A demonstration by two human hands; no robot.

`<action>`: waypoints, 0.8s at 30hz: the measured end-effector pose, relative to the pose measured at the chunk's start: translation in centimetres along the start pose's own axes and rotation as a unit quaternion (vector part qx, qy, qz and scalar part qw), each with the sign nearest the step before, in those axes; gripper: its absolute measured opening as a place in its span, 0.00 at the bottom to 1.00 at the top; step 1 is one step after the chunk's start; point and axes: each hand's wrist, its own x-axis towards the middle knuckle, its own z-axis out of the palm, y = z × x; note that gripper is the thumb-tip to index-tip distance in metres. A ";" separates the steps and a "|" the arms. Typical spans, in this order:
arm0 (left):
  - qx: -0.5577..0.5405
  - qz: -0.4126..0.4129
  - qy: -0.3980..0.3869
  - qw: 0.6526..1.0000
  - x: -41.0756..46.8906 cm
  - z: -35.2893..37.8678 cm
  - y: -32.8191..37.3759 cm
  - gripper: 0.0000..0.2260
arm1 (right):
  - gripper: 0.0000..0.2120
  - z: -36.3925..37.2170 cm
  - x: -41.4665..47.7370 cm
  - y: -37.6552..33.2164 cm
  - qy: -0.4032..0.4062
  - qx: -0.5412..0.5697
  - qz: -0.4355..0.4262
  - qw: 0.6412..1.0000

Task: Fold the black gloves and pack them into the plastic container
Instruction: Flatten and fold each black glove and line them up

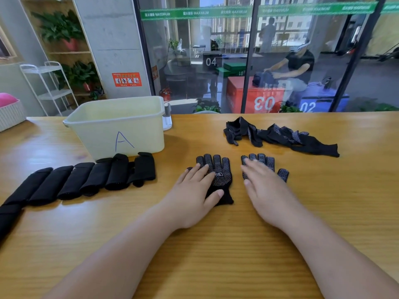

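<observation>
1. Two dotted black gloves lie flat side by side near the middle of the worktop [216, 244], their fingers pointing to the far edge.
2. The left hand [194, 190] rests flat on the left glove [222, 175], fingers straight and slightly spread, thumb on the cuff. It grips nothing.
3. The right hand [265, 190] lies flat with straight fingers on the right glove [282, 174] and grips nothing. It covers most of the glove, so only the glove's fingertips and thumb show.
4. A loose pile [280, 135] of unfolded gloves lies beyond the right hand, toward the far edge, apart from the two flat gloves.
5. A row of folded gloves [86, 180] runs slantwise from the left edge, each touching the next. Its right end lies just before the tub's front wall, to the left of the left hand.
6. The pale tub [118, 126] stands near the far edge on the left part of the worktop, with a blue "A" on its front. Its top is open and the upper inner walls show bare. Its floor is hidden, so I cannot tell what is in it.
7. A small white thing [167, 119] stands against the tub's right end.
</observation>
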 end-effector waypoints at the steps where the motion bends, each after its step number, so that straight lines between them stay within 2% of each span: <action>1: 0.004 -0.002 0.022 1.000 0.5 -0.2 0.4 0.31 | 0.28 0.2 0.7 0.5 0.002 -0.012 0.048 0.999; 4: 0.015 -0.019 0.046 0.999 3.1 0.1 1.7 0.30 | 0.35 0.9 2.6 1.2 -0.080 -0.063 0.120 0.988; 6: 0.016 -0.046 -0.001 0.999 4.9 0.7 2.1 0.33 | 0.37 1.1 3.1 1.5 -0.122 -0.075 0.123 0.982; 10: 0.062 -0.057 -0.080 0.993 6.6 1.4 1.9 0.37 | 0.39 0.4 2.7 1.9 -0.149 -0.090 0.114 0.978; 14: 0.063 -0.055 -0.078 0.993 6.7 1.5 1.8 0.37 | 0.40 0.1 2.1 1.8 -0.144 -0.079 0.108 0.981; 17: 0.032 -0.041 -0.028 0.998 6.3 1.9 1.9 0.33 | 0.37 -0.1 0.8 1.5 -0.124 -0.068 0.093 0.986; 21: -0.020 0.009 0.117 0.993 5.3 1.7 2.2 0.25 | 0.34 -0.3 -1.4 1.4 -0.126 -0.059 0.056 0.989; 24: -0.038 0.034 0.184 0.982 3.8 0.4 2.3 0.20 | 0.30 -0.7 -2.1 2.3 -0.064 -0.010 0.049 0.997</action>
